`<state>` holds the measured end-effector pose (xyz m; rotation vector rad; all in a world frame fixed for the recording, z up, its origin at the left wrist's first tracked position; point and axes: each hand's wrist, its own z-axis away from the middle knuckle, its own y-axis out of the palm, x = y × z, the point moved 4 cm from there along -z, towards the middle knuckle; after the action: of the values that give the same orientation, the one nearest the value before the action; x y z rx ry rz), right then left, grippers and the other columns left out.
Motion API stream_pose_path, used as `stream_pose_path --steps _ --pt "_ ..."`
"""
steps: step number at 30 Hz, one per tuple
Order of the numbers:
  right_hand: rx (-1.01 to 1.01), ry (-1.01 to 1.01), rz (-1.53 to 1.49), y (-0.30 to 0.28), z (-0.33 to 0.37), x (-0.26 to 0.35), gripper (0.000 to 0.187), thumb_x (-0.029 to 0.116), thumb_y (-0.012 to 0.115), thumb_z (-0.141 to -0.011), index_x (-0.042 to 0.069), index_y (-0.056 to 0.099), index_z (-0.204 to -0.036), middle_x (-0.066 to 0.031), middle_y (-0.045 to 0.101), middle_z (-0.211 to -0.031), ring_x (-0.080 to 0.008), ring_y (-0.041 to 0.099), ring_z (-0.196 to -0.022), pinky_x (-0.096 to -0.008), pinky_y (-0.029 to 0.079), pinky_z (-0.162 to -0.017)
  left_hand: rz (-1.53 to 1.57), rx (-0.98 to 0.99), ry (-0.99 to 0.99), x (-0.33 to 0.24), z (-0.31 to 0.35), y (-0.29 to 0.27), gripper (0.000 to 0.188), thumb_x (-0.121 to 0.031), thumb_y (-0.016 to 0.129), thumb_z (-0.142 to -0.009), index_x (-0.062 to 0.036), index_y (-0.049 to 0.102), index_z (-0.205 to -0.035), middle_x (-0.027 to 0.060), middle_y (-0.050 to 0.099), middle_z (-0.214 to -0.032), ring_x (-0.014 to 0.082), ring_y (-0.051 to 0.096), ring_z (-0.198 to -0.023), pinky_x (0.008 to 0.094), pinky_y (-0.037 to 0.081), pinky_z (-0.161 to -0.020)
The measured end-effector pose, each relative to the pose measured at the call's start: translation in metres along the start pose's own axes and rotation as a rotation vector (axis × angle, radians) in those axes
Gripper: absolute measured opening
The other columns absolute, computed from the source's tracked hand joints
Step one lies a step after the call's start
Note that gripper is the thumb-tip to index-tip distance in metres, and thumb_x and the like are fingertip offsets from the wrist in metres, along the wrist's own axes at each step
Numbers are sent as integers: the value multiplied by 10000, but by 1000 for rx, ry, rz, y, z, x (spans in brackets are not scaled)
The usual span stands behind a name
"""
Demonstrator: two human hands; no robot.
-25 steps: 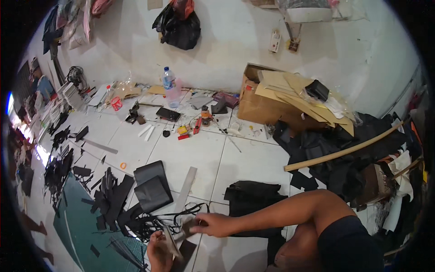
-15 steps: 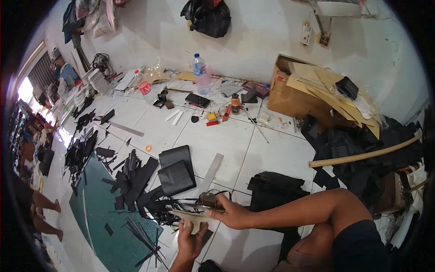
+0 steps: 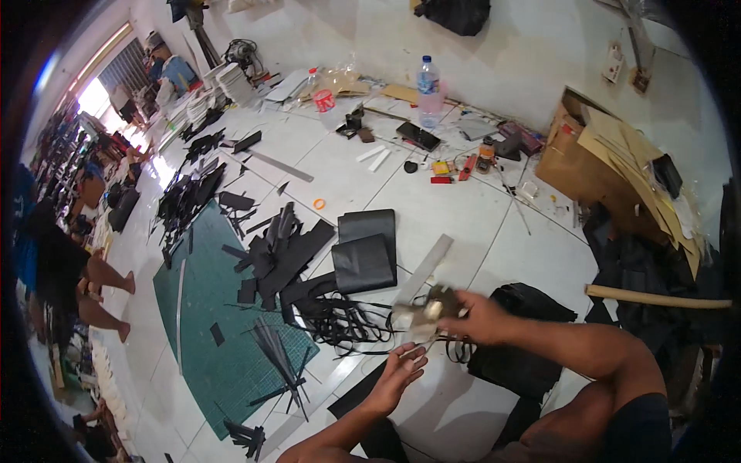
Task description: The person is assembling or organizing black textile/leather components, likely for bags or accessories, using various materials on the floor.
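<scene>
My right hand (image 3: 480,318) grips a blurred, dark brownish block-like tool (image 3: 444,302) with a shiny spot; its kind is not clear. A pale, cream-coloured piece (image 3: 417,326) shows beside the tool, smeared by motion. Just below it, my left hand (image 3: 397,376) is turned palm up with its fingers apart, and nothing shows in its grip. A tangle of thin black strips (image 3: 340,322) lies left of both hands. Under the tool a metal ruler (image 3: 424,268) runs across the tiles. Folded black sheets (image 3: 364,251) lie beyond the strips.
A green cutting mat (image 3: 212,309) with black strips on it lies to the left. Folded black material (image 3: 521,363) is under my right forearm. Bottles (image 3: 428,92), a phone (image 3: 417,136) and a cardboard box (image 3: 567,154) stand or lie along the wall. Another person's legs (image 3: 104,285) show far left.
My left hand has let go of the cream-coloured piece and opened beneath it. The right hand still holds the dark tool. The whole view has shifted, so the scene sits further right.
</scene>
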<state>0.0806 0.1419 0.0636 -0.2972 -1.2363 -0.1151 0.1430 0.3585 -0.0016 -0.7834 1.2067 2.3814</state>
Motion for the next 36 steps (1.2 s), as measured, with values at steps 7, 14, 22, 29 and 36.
stream_pose_path --steps 7,14,22,29,36 --pt "-467 153 53 -162 -60 -41 517 337 764 -807 53 537 -1174 -56 646 -912 -127 592 -666 -276 475 -533 -908 -373 195 18 26 -82 396 -232 686 -889 5 532 -1166 124 598 -1101 231 606 -1021 342 472 -915" --pt "-590 374 64 -234 -69 -125 404 332 680 -882 65 518 -1139 -45 599 -877 -109 548 -644 -260 449 -511 -1386 -524 244 3 61 -114 300 -202 701 -829 -16 608 -1046 179 580 -995 340 579 -935 408 462 -835" --pt "-897 413 22 -307 -106 -186 612 462 599 -907 158 368 -1385 -52 561 -918 -149 524 -666 -324 457 -523 -1425 -554 140 4 69 -127 330 -228 700 -808 -42 621 -1069 169 585 -1055 348 565 -1010 425 461 -864" --pt "-726 24 954 -296 -116 -134 535 298 651 -852 52 488 -1297 -190 588 -1177 -374 581 -1070 -458 460 -899 -1693 -377 268 -2 55 -112 510 -351 765 -755 -105 598 -1168 150 564 -1110 338 539 -1056 444 431 -904" --pt "-304 69 1184 -228 -212 -86 404 265 644 -865 107 531 -1219 -150 536 -1201 -334 570 -1092 -443 490 -897 -1827 -353 226 8 58 -128 574 -359 783 -728 -105 590 -1206 138 556 -1065 327 536 -1010 418 436 -884"
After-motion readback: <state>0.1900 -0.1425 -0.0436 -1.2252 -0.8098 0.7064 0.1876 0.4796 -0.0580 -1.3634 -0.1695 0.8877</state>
